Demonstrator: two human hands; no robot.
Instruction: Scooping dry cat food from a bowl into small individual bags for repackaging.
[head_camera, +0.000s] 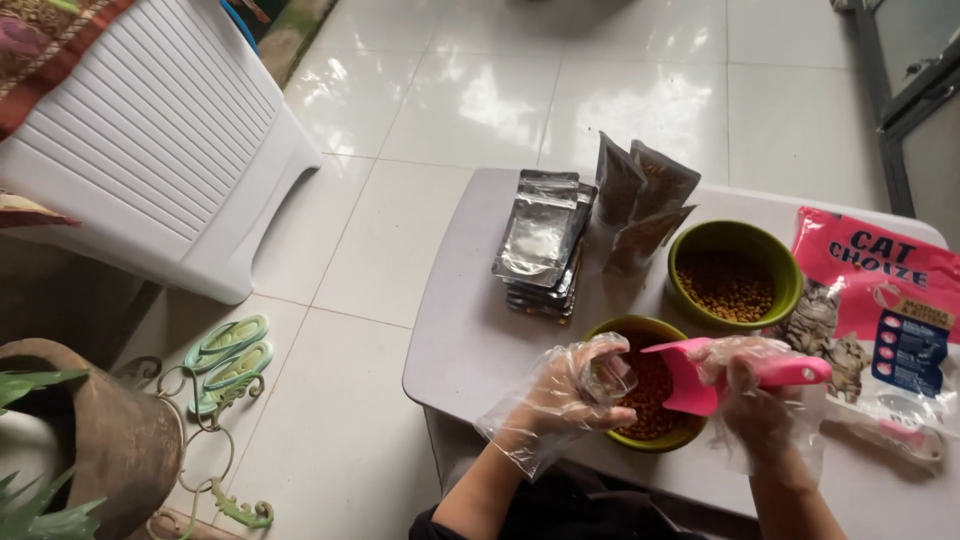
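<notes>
pink scoop (700, 375) | tilted over near green bowl (640, 436) | bowl holds brown kibble (648, 398)

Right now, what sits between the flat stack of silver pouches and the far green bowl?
In the head view, three opened pouches stand between the silver stack and far green bowl.

Both forearms bare, coming up from bottom edge, converging toward centre. Left hand (570, 395) in a loose clear plastic glove, fingers curled inward, thumb and fingertips pinched together, palm turned right. Right hand (755, 395) also in a clear plastic glove, closed in a fist grip, knuckles up, wrist slightly bent. Hands near each other, not touching. Glove cuffs hang loose at wrists.
</notes>
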